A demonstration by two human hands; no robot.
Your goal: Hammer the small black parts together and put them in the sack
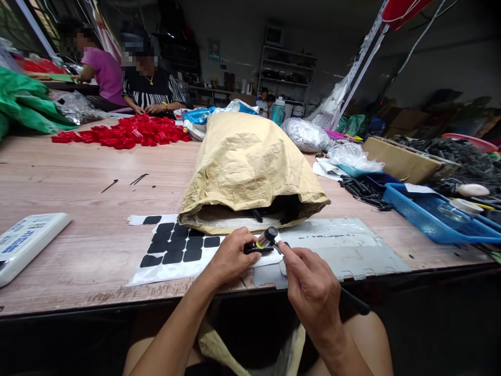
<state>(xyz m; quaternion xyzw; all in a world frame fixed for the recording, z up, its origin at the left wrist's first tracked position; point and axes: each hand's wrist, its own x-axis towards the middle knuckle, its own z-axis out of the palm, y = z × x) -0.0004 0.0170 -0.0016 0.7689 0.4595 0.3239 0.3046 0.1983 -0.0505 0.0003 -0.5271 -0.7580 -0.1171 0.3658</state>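
Head view: from my remote seat I see one left hand [231, 255], thumb and index pinching one black piece [264, 250] at the sack's six o'clock, presumably to steady it. One right hand [315, 279] curls its fingers round one hammer [270, 234], likely for control. One paper sack [250, 162] gapes toward the hands, probably for easy reach; roughly twelve black squares [173, 256] lie at nine o'clock.

This is a workshop, with a co-worker [151, 86], heaped red parts [135, 131] and a big sack [246, 162] at one worktable [90, 209].
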